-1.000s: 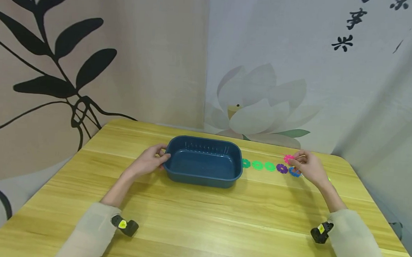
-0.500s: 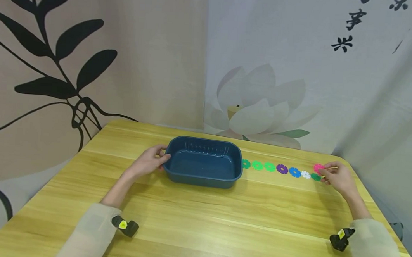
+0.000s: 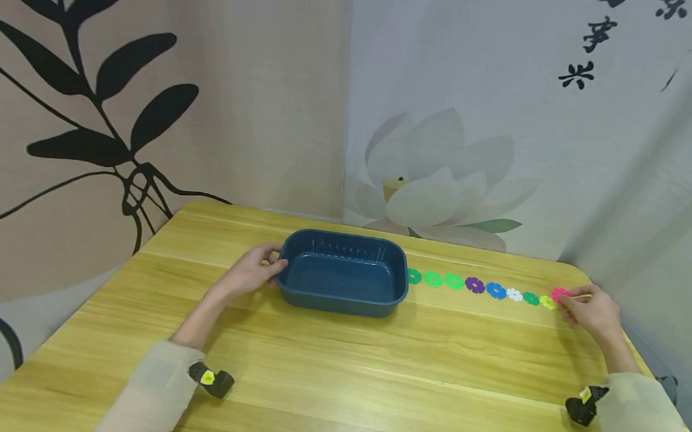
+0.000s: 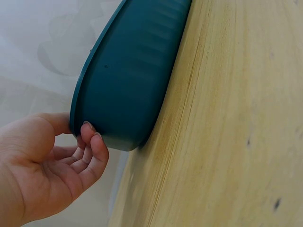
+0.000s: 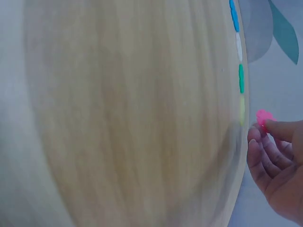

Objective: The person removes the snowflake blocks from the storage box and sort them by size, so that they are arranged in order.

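A dark blue rectangular basin stands on the wooden table. My left hand grips its left end, the thumb over the rim and the fingers curled against the outer wall, as the left wrist view shows. My right hand pinches a pink flower-shaped disc between thumb and fingers, at the right end of a row of flat discs. From the basin rightward the row has several green ones, a purple disc, a blue disc, a white disc, a darker green disc and a yellow disc.
The wooden table reaches to a printed curtain behind it. Its right edge lies close beyond my right hand. The leftmost green disc lies right against the basin's right side.
My right hand has carried the pink disc rightward along the row, from above the blue disc to beyond the yellow one, uncovering the discs between. My left hand and the basin have stayed put.
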`<state>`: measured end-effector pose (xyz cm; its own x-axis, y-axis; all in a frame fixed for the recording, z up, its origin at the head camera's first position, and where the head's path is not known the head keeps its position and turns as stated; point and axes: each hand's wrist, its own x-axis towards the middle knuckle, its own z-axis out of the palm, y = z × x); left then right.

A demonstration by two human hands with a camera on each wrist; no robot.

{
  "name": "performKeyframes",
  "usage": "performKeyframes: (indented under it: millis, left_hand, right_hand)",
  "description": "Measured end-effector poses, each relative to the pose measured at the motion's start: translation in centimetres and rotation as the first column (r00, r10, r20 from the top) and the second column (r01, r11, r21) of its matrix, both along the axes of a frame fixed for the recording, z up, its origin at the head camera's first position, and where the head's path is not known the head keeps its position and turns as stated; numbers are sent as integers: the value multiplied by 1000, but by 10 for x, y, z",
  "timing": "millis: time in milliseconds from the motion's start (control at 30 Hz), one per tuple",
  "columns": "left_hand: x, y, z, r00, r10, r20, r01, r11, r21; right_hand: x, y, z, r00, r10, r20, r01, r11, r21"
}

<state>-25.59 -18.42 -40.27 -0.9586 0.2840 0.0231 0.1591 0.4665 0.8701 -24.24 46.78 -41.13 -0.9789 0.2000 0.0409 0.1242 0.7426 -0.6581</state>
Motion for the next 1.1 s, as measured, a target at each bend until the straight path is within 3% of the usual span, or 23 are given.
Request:
performKeyframes:
  millis: [200, 400, 800, 1100]
  left_hand:
    - [-1, 0, 0, 1000, 2, 0, -2, 1000, -12]
    - [-2, 1, -1, 1000, 1, 0, -1, 1000, -17]
    - [-2, 2, 0, 1000, 6, 18, -6, 1000, 12]
    - [0, 0, -1, 1000, 0, 15, 0, 1000, 16]
  right_hand:
    - [-2, 12, -8, 998, -46, 41, 49, 996, -78]
    - [-4, 17, -11, 989, -118, 92, 127, 987, -98]
    - [-3, 15, -10, 975, -206, 88, 207, 978, -8]
    - [-1, 16, -12, 987, -160, 29, 157, 983, 99]
